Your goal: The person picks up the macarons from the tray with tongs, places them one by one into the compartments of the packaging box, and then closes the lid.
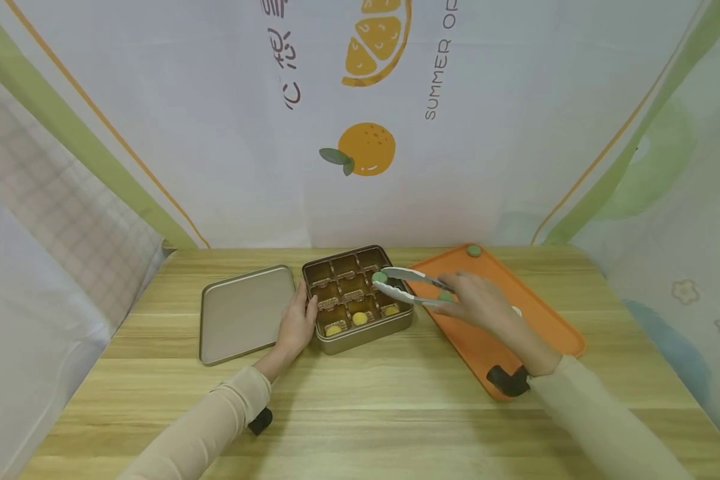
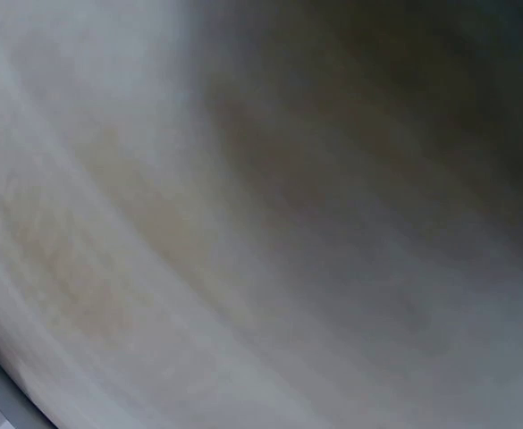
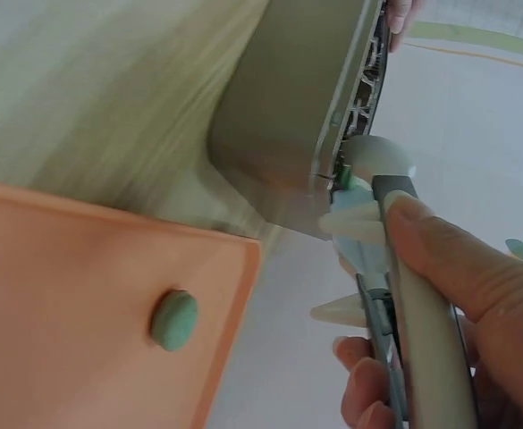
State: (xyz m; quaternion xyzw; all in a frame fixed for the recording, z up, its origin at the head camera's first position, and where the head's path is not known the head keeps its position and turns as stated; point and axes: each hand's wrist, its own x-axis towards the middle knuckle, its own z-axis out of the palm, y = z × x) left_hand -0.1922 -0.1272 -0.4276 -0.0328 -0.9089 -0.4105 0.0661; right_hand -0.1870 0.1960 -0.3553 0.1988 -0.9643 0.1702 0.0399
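My left hand [image 1: 297, 323] holds the left side of a bronze tin [image 1: 369, 337], its thumb at the rim and its fingers along the outer wall. The tin has a divided insert; yellow round pieces [image 1: 360, 319] sit in the near-row compartments. In my right hand [image 1: 477, 300] are tongs [image 1: 396, 291] with pale tips, gripped by the handles. Between the tips is a green round piece [image 1: 379, 277], above the right side of the tin. The right wrist view shows my thumb on one arm of the tongs. Only blurred pale surfaces fill the left wrist view.
Left of the tin lies its flat lid [image 1: 246, 313]. To the right is an orange tray [image 1: 474, 347], partly under my right arm. A green piece [image 1: 474, 251] rests at its far corner, and a whitish piece [image 1: 517, 311] shows beside my wrist. Behind hangs a printed cloth [image 1: 246, 167].
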